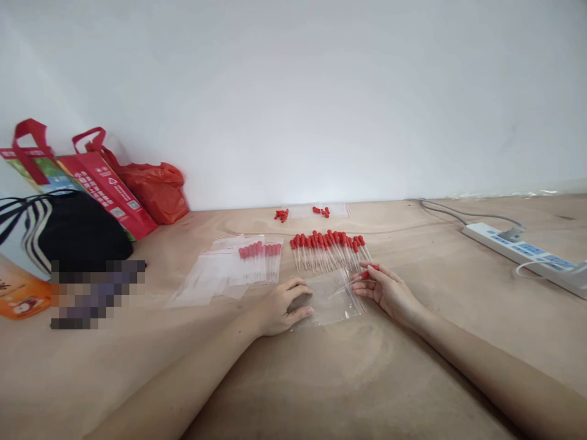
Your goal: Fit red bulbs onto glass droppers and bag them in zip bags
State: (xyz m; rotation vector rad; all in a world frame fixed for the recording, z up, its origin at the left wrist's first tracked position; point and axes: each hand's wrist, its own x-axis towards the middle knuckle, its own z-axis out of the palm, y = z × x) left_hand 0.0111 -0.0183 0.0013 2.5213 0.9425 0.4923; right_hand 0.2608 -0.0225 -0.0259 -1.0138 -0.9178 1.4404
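Left hand point(282, 308) half-curled on the table point(293, 379), thumb and fingers parted, touching the left end of one clear bag point(325, 308). Right hand point(389, 290) closed at the fingertips around one red-topped dropper point(365, 275), tip pointing left at the bag's right end; inside or above, cannot tell. Just beyond, toward the table's far edge, one row of droppers point(323, 240), roughly twenty, too crowded for an exact count. To the left, several overlapping bags point(197, 284), number unclear, with two clusters of droppers point(254, 250) showing through. Near the far edge, two small groups of red pieces point(281, 215), about four or five in each, beside or on one flat bag point(339, 209). By the right edge, one power strip point(486, 235). At the left, two totes point(103, 189), one red bag point(158, 192), one black pouch point(82, 232), one orange packet point(22, 296) and one blurred object point(98, 299).
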